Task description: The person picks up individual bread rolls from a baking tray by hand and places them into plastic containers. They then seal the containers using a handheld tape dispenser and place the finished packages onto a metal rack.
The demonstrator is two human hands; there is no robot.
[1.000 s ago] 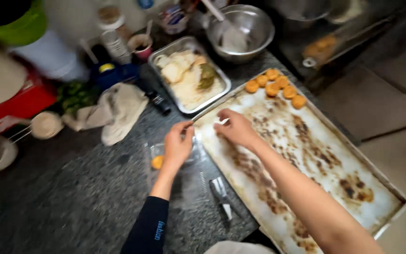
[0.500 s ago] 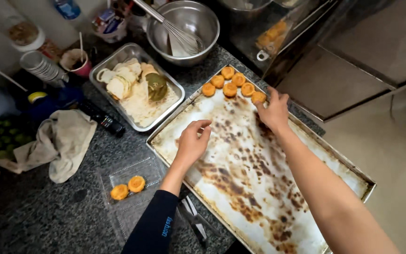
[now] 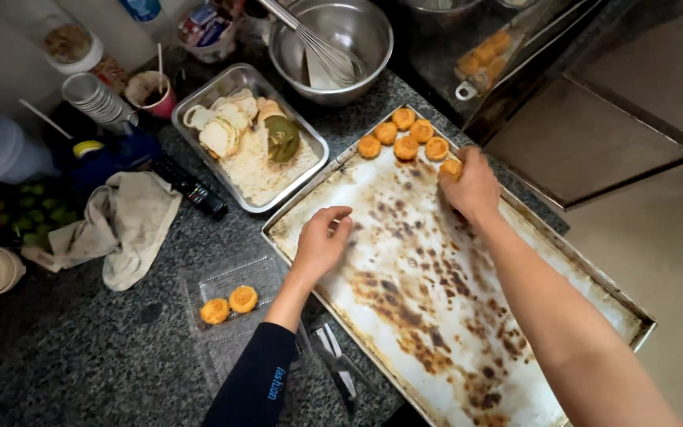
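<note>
Five small golden pastries (image 3: 405, 136) sit at the far corner of the baking tray (image 3: 594, 292), light and likely crumbly, best pinched gently by their sides, as the right hand (image 3: 472, 186) closes on one while the left hand (image 3: 322, 241) hovers loosely open, empty.

Your right hand (image 3: 474, 188) now sits at the far end of the scorched metal baking tray (image 3: 594, 285), fingers closed on a 5th round golden pastry (image 3: 451, 168) beside the other 4. Your left hand (image 3: 322, 241) has lifted, fingers loosely curled.
</note>
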